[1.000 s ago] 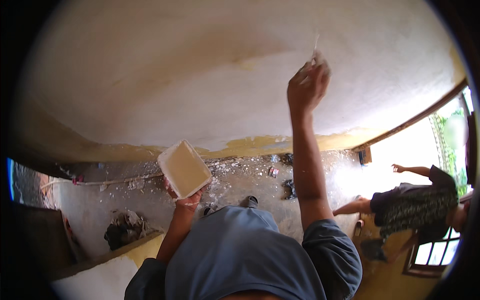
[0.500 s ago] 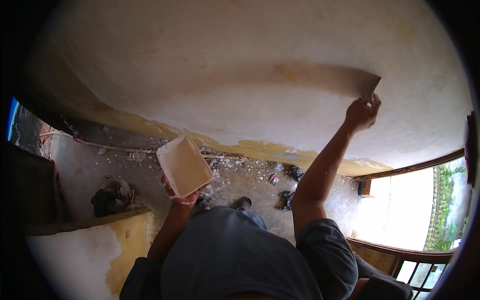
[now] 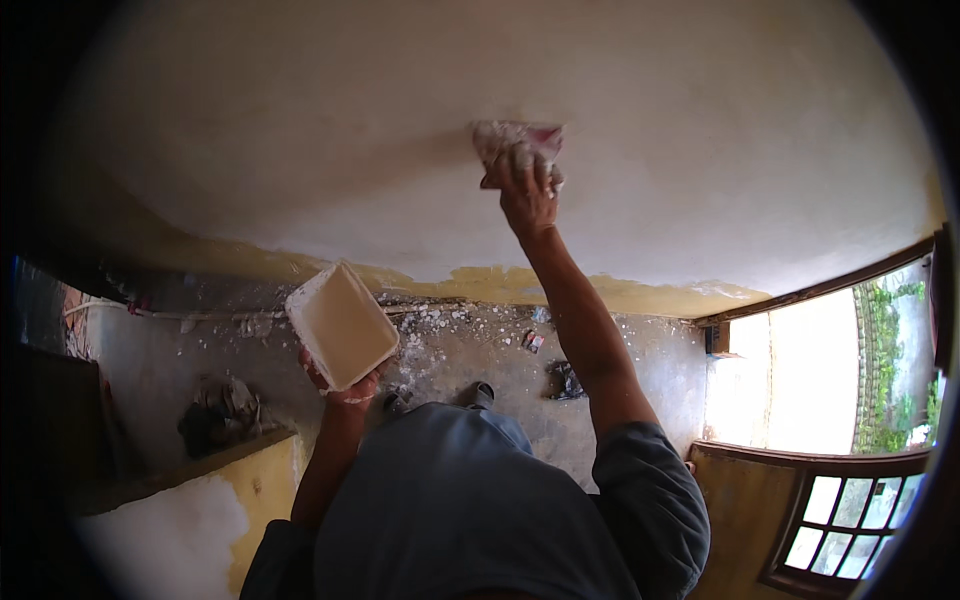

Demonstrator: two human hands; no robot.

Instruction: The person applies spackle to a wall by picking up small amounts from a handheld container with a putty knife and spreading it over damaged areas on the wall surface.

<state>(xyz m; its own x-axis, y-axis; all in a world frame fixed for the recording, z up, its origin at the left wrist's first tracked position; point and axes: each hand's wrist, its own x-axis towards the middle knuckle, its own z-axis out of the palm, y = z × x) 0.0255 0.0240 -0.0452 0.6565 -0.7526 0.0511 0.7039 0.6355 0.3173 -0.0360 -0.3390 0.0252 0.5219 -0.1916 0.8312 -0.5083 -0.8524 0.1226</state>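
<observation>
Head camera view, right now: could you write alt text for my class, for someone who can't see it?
A person's right hand holds a flat, white-smeared tool up at a pale wall, and their left hand holds a pale rectangular tub. White crumbs litter the grey floor below.

We have the wall (image 3: 680,190) before us, the scraper (image 3: 492,138) in our right hand (image 3: 530,188) at it, the tray (image 3: 345,330) in our left hand (image 3: 350,390), and a window (image 3: 852,518) far to our right.
</observation>
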